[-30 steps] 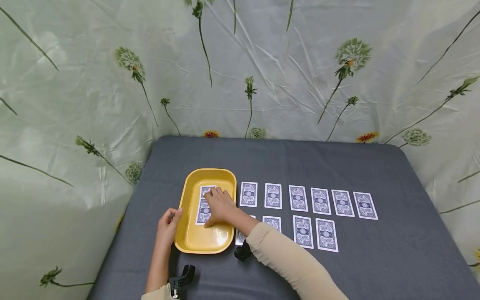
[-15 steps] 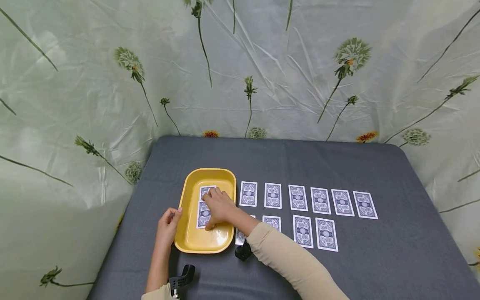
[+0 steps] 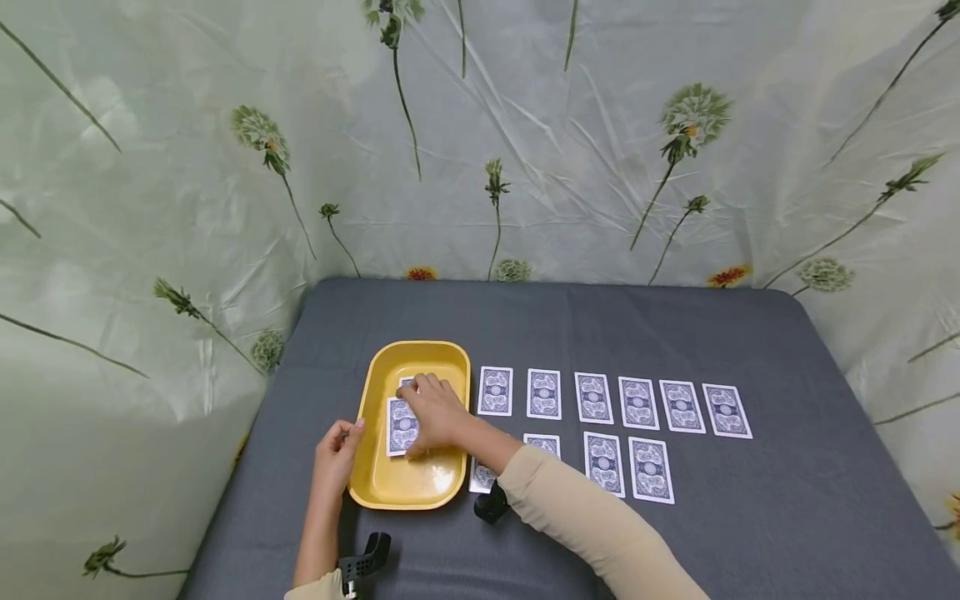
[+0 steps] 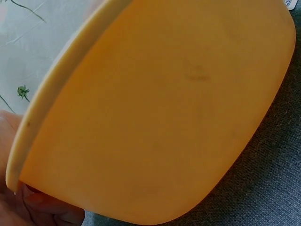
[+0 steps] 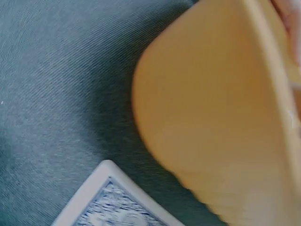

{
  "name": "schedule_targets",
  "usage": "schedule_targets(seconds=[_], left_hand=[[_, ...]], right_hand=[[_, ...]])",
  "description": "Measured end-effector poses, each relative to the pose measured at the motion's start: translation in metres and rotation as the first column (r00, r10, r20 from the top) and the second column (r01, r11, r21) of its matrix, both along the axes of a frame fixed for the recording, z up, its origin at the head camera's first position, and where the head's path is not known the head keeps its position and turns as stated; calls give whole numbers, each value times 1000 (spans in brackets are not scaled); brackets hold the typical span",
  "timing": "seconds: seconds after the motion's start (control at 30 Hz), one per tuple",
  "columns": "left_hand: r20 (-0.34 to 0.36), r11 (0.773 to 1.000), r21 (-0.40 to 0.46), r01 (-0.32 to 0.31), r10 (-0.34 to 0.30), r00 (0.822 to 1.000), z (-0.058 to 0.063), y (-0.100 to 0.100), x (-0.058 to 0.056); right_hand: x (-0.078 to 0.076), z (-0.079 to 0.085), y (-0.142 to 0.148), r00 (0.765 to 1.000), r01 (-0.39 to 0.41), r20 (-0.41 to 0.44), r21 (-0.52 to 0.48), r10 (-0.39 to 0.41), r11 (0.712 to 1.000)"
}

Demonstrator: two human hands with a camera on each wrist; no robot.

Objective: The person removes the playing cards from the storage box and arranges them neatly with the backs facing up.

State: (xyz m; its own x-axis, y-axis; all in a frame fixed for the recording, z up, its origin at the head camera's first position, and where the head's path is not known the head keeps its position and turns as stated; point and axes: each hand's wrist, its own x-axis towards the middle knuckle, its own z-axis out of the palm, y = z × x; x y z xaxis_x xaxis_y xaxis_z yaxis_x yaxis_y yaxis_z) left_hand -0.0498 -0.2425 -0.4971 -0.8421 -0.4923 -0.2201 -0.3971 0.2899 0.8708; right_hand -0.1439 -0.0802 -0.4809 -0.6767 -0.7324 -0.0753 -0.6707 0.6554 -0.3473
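Observation:
In the head view a yellow plastic tray (image 3: 382, 487) lies on the left of the table. My left hand (image 3: 336, 458) pinches its left rim; in the left wrist view, curled fingers (image 4: 49, 207) show at the rim beside the tray's outer wall (image 4: 160, 103). Over the tray's inside, my right hand (image 3: 438, 412) holds a face-down playing card (image 3: 401, 429) by its right side, thumb near the lower edge and fingers near the upper. Behind it another card (image 3: 406, 381) peeks out, mostly covered. The right wrist view mainly catches the tray's outside (image 5: 211, 103).
Face-down cards lie in two rows right of the tray: a back row (image 3: 592, 398) of several, and a front row (image 3: 603, 463) partly hidden by my right forearm. One card's corner (image 5: 113, 207) is close to the tray. Grey cloth (image 3: 600, 325) covers the table; a flowered curtain hangs behind.
The upper card in the tray has slid first towards me, then slightly left under my right hand, covering more of the card behind. My left hand stays at the rim. The head view has shifted slightly.

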Motion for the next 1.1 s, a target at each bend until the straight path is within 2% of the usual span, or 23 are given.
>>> schedule_targets(seconds=[0.23, 0.4, 0.6, 0.87, 1.1], left_hand=[[-26, 1000, -2, 1, -1, 1000, -1, 1, 0], [-6, 1000, -3, 0, 0, 1000, -2, 1, -1], [-1, 1000, -4, 13, -13, 1000, -2, 0, 0], [4, 1000, 5, 25, -25, 1000, 0, -2, 2], [12, 999, 7, 32, -32, 999, 1, -1, 0]], right_hand=[[-5, 23, 15, 1000, 7, 6, -143, -7, 990], [-11, 37, 33, 1000, 19, 13, -200, -17, 980], [-21, 51, 62, 999, 36, -28, -223, -43, 974], [-25, 58, 111, 994, 97, -27, -285, -109, 954], [-22, 52, 162, 981, 164, -61, -260, -186, 951]])
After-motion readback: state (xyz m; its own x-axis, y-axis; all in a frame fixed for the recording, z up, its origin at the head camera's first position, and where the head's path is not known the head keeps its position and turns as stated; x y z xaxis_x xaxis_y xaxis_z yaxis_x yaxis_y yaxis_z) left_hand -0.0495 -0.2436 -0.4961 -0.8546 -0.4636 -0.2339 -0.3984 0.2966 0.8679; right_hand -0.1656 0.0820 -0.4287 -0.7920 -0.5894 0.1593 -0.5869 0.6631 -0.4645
